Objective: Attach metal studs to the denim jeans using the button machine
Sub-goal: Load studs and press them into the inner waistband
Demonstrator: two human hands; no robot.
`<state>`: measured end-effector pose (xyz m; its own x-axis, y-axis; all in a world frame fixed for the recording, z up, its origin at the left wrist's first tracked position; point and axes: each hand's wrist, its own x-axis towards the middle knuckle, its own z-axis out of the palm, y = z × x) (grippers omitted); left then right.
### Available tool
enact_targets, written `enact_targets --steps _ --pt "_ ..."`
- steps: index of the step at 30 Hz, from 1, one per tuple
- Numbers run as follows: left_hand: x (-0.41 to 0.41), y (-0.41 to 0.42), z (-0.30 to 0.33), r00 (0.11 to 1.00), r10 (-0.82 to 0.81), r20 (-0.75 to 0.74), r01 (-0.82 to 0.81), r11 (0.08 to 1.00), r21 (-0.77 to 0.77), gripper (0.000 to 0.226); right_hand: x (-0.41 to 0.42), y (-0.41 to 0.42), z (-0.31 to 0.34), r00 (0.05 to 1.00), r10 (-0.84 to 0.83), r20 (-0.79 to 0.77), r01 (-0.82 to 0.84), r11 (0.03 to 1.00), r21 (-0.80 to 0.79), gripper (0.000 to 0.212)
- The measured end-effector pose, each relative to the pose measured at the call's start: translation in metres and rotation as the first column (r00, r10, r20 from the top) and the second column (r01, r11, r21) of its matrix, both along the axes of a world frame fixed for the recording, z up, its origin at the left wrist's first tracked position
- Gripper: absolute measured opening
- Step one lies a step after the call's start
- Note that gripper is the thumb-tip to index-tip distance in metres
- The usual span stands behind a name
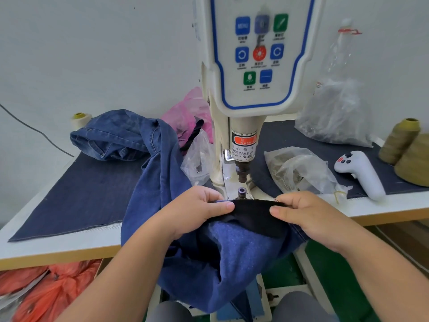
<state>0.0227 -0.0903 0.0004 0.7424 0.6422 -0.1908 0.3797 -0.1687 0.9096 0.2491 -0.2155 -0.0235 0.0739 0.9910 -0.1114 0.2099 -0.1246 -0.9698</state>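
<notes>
Your forearms reach forward over the worktop's (69,242) front edge. Your left hand (197,211) and right hand (304,214) each pinch the jeans (232,247) at a dark band, stretched just before the button machine's (255,66) lower die (242,192).

jeans (232,247): blue denim cloth, looking soft and fuzzy below the fingers (222,205)
machine (255,54): showing glossy cream plastic
die (242,192): gleaming dark metal
</notes>
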Motion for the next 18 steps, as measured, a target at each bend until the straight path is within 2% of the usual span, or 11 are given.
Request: enact_targets --steps 2,5,7,10,14,18 --pt "0.003 0.003 -0.001 1.0 0.015 0.019 -0.015 1.0 -0.025 0.025 0.003 0.002 0.001 1.0 -0.009 0.003 0.009 1.0 -0.004 0.02" --pt "0.007 0.008 -0.004 0.996 0.062 0.066 -0.056 0.994 -0.095 0.026 0.006 0.007 0.001 0.998 -0.054 -0.035 0.054 0.998 0.015 0.017" --pt "0.01 0.01 -0.005 0.989 0.112 0.096 -0.099 0.986 -0.132 0.029 0.007 0.013 0.002 0.989 -0.101 -0.11 0.105 0.994 0.029 0.016" --pt "0.016 0.012 -0.006 0.974 0.176 0.142 -0.146 0.969 -0.198 0.023 0.008 0.021 0.004 0.953 -0.162 -0.256 0.176 0.984 0.03 0.02" --pt "0.02 0.009 -0.01 0.957 0.211 0.2 -0.157 0.954 -0.256 0.052 0.006 0.029 -0.006 0.898 -0.229 -0.376 0.262 0.964 0.039 0.022" --pt "0.022 0.01 -0.017 0.939 0.217 0.267 -0.141 0.951 -0.275 0.06 0.008 0.031 -0.016 0.894 -0.215 -0.393 0.258 0.964 0.059 0.013"
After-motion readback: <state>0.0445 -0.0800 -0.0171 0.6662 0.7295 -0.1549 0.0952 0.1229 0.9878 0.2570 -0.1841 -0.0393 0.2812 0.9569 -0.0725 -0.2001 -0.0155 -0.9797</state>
